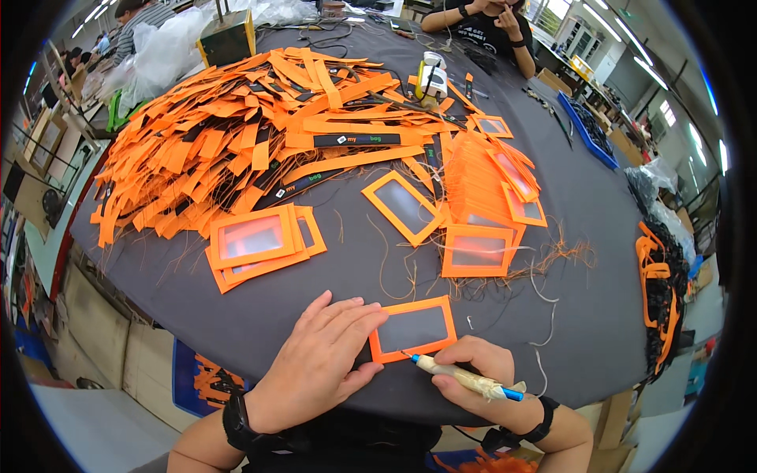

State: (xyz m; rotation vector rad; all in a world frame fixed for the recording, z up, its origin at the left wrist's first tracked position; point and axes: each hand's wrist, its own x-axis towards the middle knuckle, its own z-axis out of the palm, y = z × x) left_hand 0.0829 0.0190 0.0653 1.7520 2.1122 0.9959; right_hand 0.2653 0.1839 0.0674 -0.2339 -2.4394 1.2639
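An orange-bordered rectangular pouch with a clear window [412, 329] lies flat on the dark tabletop in front of me. My left hand [319, 355] is stretched out flat, its fingertips and thumb against the pouch's left side. In my right hand [482, 366] is a slim pen-shaped tool [465, 377] with blue ends and a handle wrapped in cream tape. Its fine tip touches or hovers just over the pouch's lower border; I cannot tell which. Beyond lie a stack of similar pouches [254, 240] on the left and a larger fanned stack [478, 254] on the right.
A big heap of orange and black straps [213, 158] covers the far left of the table [579, 315]. Loose orange threads [564, 252] lie at the right. Farther off are a white-and-yellow device [431, 76], a blue tray [587, 130] and a seated person [493, 35].
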